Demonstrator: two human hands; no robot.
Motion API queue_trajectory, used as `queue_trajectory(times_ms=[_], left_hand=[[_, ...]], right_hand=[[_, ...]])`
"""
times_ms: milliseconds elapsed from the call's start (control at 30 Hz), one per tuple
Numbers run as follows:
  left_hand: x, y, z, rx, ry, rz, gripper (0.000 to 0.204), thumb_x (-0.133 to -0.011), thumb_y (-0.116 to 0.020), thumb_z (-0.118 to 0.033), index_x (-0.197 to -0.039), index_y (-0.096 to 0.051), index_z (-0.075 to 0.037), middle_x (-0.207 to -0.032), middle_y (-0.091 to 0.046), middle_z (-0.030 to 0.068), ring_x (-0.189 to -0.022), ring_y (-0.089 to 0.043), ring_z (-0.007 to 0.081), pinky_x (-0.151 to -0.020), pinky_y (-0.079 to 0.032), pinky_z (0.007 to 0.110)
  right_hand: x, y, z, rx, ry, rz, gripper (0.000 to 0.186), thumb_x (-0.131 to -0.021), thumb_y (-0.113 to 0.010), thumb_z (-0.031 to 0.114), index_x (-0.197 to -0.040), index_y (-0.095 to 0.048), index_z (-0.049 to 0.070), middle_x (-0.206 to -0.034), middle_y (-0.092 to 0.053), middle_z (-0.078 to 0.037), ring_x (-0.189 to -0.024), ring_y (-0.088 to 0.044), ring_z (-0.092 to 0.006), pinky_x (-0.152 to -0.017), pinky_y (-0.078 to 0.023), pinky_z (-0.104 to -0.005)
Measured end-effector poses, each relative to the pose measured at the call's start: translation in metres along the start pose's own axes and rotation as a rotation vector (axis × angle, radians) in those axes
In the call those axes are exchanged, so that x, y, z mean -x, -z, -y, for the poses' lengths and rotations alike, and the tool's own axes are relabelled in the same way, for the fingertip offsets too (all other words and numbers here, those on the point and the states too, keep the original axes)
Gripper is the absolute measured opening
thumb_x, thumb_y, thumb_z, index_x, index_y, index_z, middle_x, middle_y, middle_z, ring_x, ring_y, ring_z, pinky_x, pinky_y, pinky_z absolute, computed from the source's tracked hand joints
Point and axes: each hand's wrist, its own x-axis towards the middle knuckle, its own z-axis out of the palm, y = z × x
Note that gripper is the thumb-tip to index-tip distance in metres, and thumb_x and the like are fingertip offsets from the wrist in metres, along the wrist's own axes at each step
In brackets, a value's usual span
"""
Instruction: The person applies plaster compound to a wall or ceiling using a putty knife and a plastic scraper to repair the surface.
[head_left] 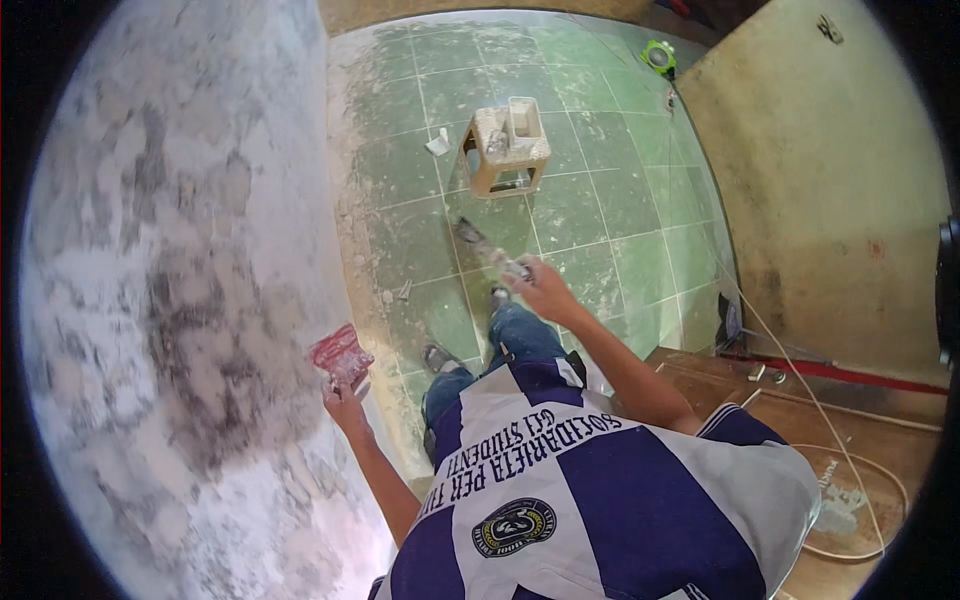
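Observation:
My left hand [343, 398] grips a red flat spreader [341, 352] smeared with white, close beside the patchy white-and-dark wall [200, 340]. My right hand [540, 292] is closed on a long stained scraper [480, 243], its dark flat end pointing forward over the tiles. Ahead, a beige plastic stool [488, 165] bears a pale rectangular container [524, 118] and some whitish material. A small white scrap [438, 142] lies to its left. My shoes and jeans show below my hands on the dusty floor.
Green tiled flooring [405, 240] with white debris runs along the wall. At the back right is a small green-rimmed round object [659, 57]. A stained panel [810, 180] stands on the right, and a brown board [670, 375] lies at lower right with loose cables [805, 388] across it.

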Motion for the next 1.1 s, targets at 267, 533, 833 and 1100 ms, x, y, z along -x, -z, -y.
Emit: queue_trajectory(times_ms=[267,533,833,1100], left_hand=[[-0.028,-0.122,-0.02,-0.113,0.023,0.06,0.029,-0.099,-0.055,-0.016,-0.119,-0.05,0.005,-0.109,-0.064,0.0165,-0.092,-0.07,0.0269,-0.067,-0.061,0.034],[-0.04,-0.292,-0.039,-0.19,0.034,-0.014,0.021,-0.098,-0.055,-0.016,-0.105,-0.057,0.004,-0.1,-0.063,0.0116,-0.087,-0.067,0.0194,-0.065,-0.062,0.031],[-0.061,-0.446,-0.032,-0.103,0.242,0.039,0.022,-0.098,-0.055,-0.016,-0.107,-0.057,0.004,-0.1,-0.063,0.0122,-0.086,-0.067,0.0214,-0.069,-0.062,0.034],[-0.152,-0.551,0.041,-0.03,0.348,0.048,0.024,-0.099,-0.057,-0.019,-0.105,-0.061,0.004,-0.093,-0.064,0.0086,-0.081,-0.064,0.0151,-0.066,-0.059,0.031]], right_hand=[[-0.078,0.122,-0.108,0.018,-0.15,-0.373,0.036,-0.088,-0.067,0.034,-0.087,-0.068,-0.002,-0.074,-0.067,-0.014,-0.066,-0.062,-0.0219,-0.062,-0.048,-0.0371],[-0.232,0.217,-0.18,0.175,-0.152,-0.176,0.039,-0.084,-0.072,0.035,-0.095,-0.067,-0.003,-0.086,-0.068,-0.023,-0.08,-0.067,-0.0362,-0.071,-0.051,-0.0413],[-0.413,0.24,-0.222,0.377,-0.056,0.005,0.035,-0.085,-0.068,0.03,-0.1,-0.06,0.0,-0.09,-0.067,-0.024,-0.086,-0.064,-0.0429,-0.074,-0.05,-0.0503],[-0.509,0.168,-0.28,0.774,0.035,0.264,0.03,-0.084,-0.061,0.028,-0.097,-0.061,0.001,-0.087,-0.066,-0.023,-0.086,-0.064,-0.043,-0.075,-0.051,-0.0523]])
